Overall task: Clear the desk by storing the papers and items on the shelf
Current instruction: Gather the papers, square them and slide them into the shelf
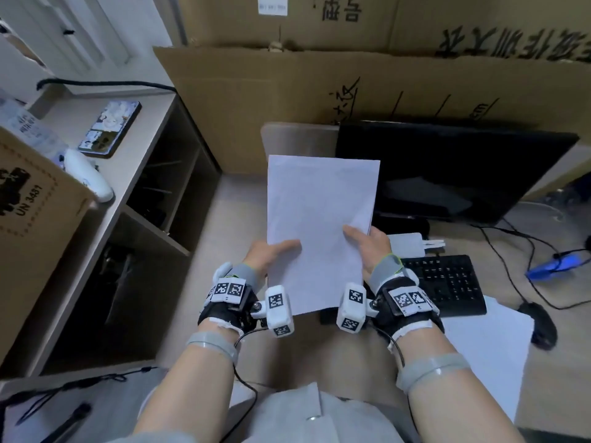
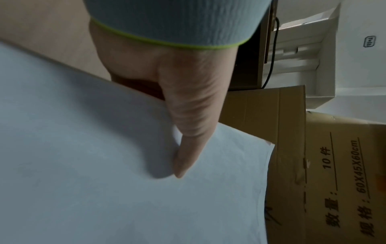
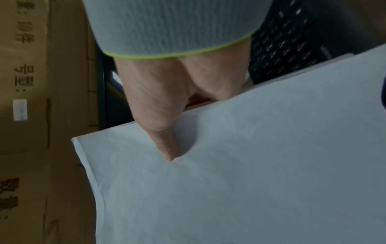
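Observation:
A stack of white papers (image 1: 319, 219) hangs in the air in front of me, held by both hands. My left hand (image 1: 271, 252) pinches its left edge, thumb on top (image 2: 188, 148) and fingers hidden beneath the papers (image 2: 104, 165). My right hand (image 1: 364, 243) pinches the right edge the same way, thumb pressed on the top sheet (image 3: 163, 142) of the papers (image 3: 250, 165). More white paper (image 1: 489, 353) lies on the desk at the lower right. The shelf unit (image 1: 150, 199) with dark open compartments stands to the left.
A black monitor (image 1: 447, 174), a black keyboard (image 1: 447, 282) and a black mouse (image 1: 540, 324) sit on the desk at right, with cables. Large cardboard boxes (image 1: 351, 84) stand behind. On the shelf top lie a box (image 1: 32, 225), a white device (image 1: 86, 177) and a picture book (image 1: 110, 126).

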Available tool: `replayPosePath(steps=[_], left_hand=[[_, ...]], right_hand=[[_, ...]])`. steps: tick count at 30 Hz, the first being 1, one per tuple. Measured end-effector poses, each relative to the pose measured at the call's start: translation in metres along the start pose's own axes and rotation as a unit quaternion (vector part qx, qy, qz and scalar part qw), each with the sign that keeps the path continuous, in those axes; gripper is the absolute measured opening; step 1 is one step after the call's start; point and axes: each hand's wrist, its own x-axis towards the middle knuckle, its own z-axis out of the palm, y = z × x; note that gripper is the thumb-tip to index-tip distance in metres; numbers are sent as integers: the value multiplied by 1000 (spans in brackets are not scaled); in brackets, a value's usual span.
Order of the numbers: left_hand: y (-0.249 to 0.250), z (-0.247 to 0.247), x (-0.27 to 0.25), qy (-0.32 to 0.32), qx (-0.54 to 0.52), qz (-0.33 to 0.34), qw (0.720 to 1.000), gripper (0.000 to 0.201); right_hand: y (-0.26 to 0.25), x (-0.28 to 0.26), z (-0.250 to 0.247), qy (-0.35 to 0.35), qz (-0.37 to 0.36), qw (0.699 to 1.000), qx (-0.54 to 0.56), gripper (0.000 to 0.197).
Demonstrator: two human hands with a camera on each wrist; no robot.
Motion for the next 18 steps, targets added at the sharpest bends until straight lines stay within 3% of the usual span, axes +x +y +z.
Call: replayPosePath(steps=[3, 7, 8, 13, 16, 18], left_hand=[[-11, 19, -8, -30, 3, 21, 999, 34], [-22, 45, -16, -39, 31, 40, 998, 66], [-24, 49, -13, -42, 39, 48, 997, 67], [-20, 70, -16, -57, 58, 79, 994, 35], [-24, 92, -23, -57, 29, 89, 994, 24], [-37, 115, -28, -95, 19, 80, 992, 33]], right_hand=[[6, -19, -19, 11, -5, 1000, 26, 27], [8, -38, -47, 32, -18, 999, 35, 14], [9, -40, -54, 36, -19, 998, 40, 11], [14, -63, -73, 72, -53, 995, 40, 8], [26, -84, -93, 116, -46, 992, 5, 18], [43, -92, -121, 177, -8, 984, 7, 43]])
